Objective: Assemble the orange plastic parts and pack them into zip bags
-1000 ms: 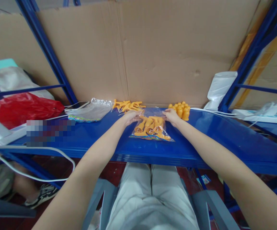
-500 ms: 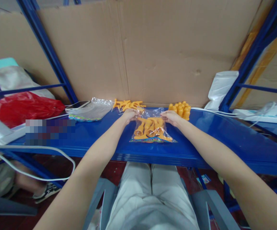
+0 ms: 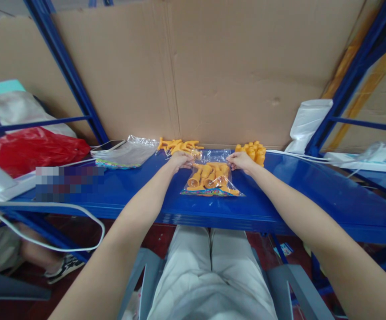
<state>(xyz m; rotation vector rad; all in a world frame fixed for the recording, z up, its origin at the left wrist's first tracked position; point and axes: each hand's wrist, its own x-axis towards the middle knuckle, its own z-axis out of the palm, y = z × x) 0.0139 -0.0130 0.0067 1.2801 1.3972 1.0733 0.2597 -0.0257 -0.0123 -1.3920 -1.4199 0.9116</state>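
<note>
A clear plastic bag (image 3: 213, 156) with a colourful lower edge lies on the blue table. Several orange plastic pieces (image 3: 209, 174) are inside it, some with a flared, hollow end. My left hand (image 3: 182, 160) pinches the bag's upper left edge. On the opposite side, my right hand (image 3: 240, 161) has its fingers closed on the upper right edge. Behind my left hand lies a pile of branching orange pieces (image 3: 178, 146). Just beyond my right hand, upright orange bottle-shaped pieces (image 3: 255, 152) stand in a cluster.
A stack of flat clear bags (image 3: 129, 153) lies left on the blue table (image 3: 296, 186). Farther left are a red plastic bag (image 3: 36, 149) and a white cable (image 3: 46, 205). Cardboard (image 3: 213, 75) walls the back. Another person's leg (image 3: 34, 249) shows at lower left.
My right hand has shifted slightly right, and the bag's upper part looks flatter and more stretched between both hands. The orange pieces inside stay nearly in place.
</note>
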